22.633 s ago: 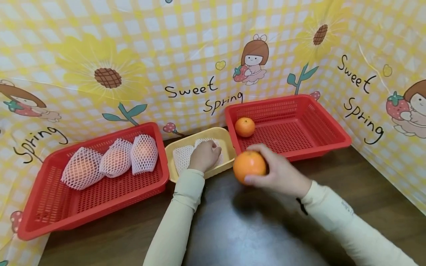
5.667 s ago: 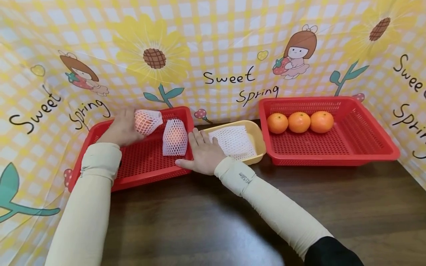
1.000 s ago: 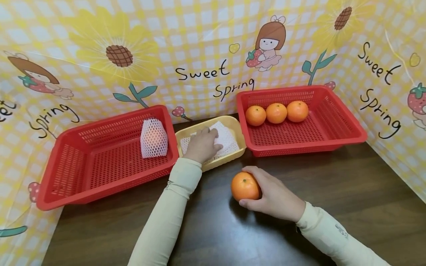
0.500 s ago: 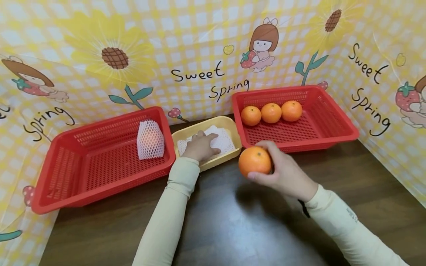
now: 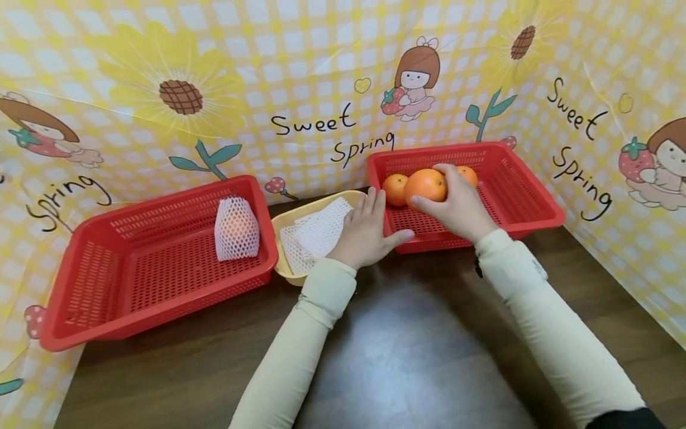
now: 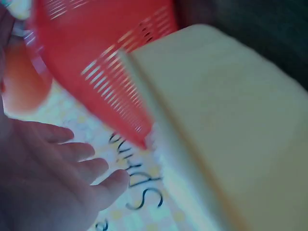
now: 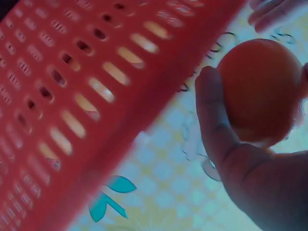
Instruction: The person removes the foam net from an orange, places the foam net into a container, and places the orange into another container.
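Note:
Over the left part of the right red basket, my right hand grips a bare orange from its right side. The right wrist view shows the same orange held up beside the basket's slotted wall. Below and behind it lie an orange at the left and another orange at the right, partly hidden. My left hand has its fingers straight, by the right end of the yellow basket and the red basket's left rim. White foam nets lie in the yellow basket.
A left red basket holds one fruit in a white foam net near its right end. The baskets stand in a row along a patterned cloth backdrop on a dark wooden table.
The right hand has carried the orange up and back from the table front to over the right basket. The left hand has moved right, off the foam nets, its fingers straightened.

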Tool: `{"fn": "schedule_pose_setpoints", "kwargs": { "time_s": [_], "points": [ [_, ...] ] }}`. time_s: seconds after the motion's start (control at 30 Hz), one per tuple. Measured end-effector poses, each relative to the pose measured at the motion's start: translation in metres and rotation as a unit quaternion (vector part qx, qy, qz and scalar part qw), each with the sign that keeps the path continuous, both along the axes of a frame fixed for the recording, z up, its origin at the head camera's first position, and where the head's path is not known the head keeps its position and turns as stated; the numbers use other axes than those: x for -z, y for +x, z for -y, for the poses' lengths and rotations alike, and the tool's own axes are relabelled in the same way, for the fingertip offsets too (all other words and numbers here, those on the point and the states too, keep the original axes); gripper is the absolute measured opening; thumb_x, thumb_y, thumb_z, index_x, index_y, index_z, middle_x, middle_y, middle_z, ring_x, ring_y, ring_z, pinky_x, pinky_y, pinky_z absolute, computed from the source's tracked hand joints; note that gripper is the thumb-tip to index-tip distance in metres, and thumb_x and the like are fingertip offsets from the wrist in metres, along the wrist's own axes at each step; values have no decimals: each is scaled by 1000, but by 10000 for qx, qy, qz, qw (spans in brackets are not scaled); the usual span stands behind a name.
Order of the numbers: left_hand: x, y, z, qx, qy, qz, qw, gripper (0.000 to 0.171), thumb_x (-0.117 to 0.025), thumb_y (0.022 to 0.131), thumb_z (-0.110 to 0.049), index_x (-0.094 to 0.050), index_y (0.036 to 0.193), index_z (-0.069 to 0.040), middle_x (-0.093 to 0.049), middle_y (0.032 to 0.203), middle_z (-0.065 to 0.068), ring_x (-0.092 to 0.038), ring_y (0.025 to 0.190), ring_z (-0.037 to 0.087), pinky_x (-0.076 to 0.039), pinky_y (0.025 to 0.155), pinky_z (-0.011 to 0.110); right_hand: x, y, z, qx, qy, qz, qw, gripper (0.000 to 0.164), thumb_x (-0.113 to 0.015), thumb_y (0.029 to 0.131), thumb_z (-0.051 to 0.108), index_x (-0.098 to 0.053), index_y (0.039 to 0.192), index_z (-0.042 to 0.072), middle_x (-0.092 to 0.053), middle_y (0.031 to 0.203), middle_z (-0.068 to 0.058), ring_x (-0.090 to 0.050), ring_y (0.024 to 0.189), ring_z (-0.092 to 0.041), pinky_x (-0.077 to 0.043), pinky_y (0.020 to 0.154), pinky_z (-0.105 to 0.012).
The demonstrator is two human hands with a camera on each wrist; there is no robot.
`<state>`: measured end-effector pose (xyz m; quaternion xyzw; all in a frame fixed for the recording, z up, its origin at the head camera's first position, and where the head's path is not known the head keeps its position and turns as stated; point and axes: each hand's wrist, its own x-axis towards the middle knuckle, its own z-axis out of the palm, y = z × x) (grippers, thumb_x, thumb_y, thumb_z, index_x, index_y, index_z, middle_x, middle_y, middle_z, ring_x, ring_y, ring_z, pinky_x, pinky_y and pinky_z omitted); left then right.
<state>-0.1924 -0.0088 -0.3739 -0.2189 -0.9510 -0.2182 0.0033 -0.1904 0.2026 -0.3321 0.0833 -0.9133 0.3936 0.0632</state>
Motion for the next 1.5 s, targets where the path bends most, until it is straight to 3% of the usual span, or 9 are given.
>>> {"fn": "schedule_pose_setpoints", "kwargs": {
  "time_s": [0.07,0.23,0.5,0.87,1.0,1.17,1.5],
  "points": [
    [7,-3,-6,-62,-276,195,9994,106,-46,94,-73,-6,162,-3,1,168,15,3,153,33,-12,119,56,7,-15,7,-34,331,115,9994,83,-73,89,50,-37,148,3,-52,135,-21,-56,112,-38,-45,96,-56],
    [18,-6,-12,-252,-419,246,9985,107,-43,93,-76,-4,162,-4,5,168,13,5,153,32,-10,119,54,28,-42,19,-165,1003,623,9929,89,-72,89,50,-34,150,-2,-51,141,-24,-54,122,-42,-40,105,-56],
    [22,-6,-16,-231,-264,150,9993,106,-44,92,-76,-6,162,-5,3,169,11,3,154,30,-12,119,55,44,-61,22,-498,1441,1096,9822,76,-74,90,34,-42,144,-9,-54,137,-28,-51,129,-41,-35,109,-52],
    [19,-4,-15,-256,-152,333,9990,106,-44,92,-76,-5,162,-7,5,169,9,1,154,30,-11,119,56,46,-70,32,-504,2406,1194,9619,80,-65,98,42,-32,152,-5,-48,144,-31,-46,132,-46,-35,110,-54],
    [21,-4,-16,-291,-125,316,9990,106,-45,92,-76,-6,163,-7,3,169,9,-3,154,31,-13,118,56,45,-69,30,-522,2177,1414,9643,86,-66,96,43,-26,154,-6,-42,148,-32,-41,137,-46,-32,112,-54],
    [23,-5,-18,-285,-135,294,9991,107,-43,91,-78,-8,163,-7,2,169,8,-6,153,32,-13,118,56,45,-68,25,-545,1762,1657,9688,89,-70,91,33,-22,154,-8,-41,149,-31,-42,136,-43,-32,112,-54],
    [19,-3,-16,-252,-178,148,9994,105,-44,93,-76,-10,162,-5,-2,169,12,-9,153,34,-16,117,58,51,-68,29,-432,2183,1093,9688,83,-76,89,32,-32,148,-8,-55,133,-31,-54,124,-44,-40,105,-54]
  ]
}}
